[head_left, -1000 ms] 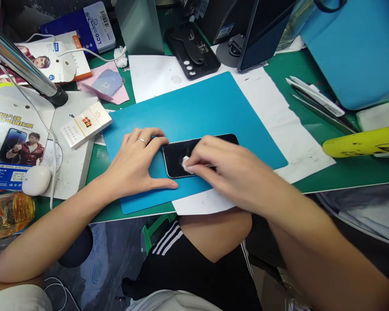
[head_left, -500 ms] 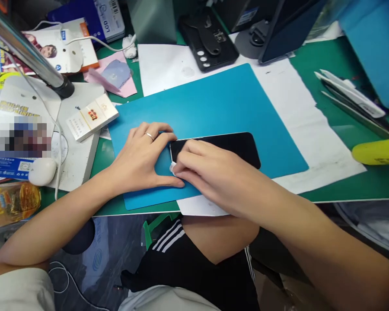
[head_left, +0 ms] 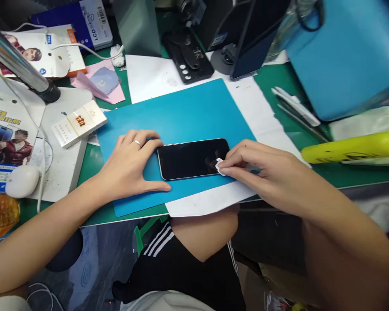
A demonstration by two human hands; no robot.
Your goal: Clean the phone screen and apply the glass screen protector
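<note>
A smartphone point(head_left: 188, 160) with a dark screen lies face up on a blue mat point(head_left: 181, 116). Around its left end rests my left hand point(head_left: 134, 162), thumb and fingers spread on the mat, a ring on one finger; a fingertip is close to the phone's upper left corner. My right hand point(head_left: 256, 168) pinches a small white wad point(head_left: 219, 166), maybe tissue or cloth, against the right end of the screen. Those fingers cover part of the phone's right edge.
Left of the mat is a cigarette pack point(head_left: 80, 124) on a white box, near a metal lamp post point(head_left: 22, 65). Behind the mat lie a black phone case point(head_left: 188, 56) and a tilted dark screen on a stand point(head_left: 259, 39). Tweezers point(head_left: 298, 108) and a yellow tube point(head_left: 353, 147) lie right.
My right hand has slid the white wad from the screen's left end to its right end. My left hand keeps its place beside the phone. The camera view has shifted slightly.
</note>
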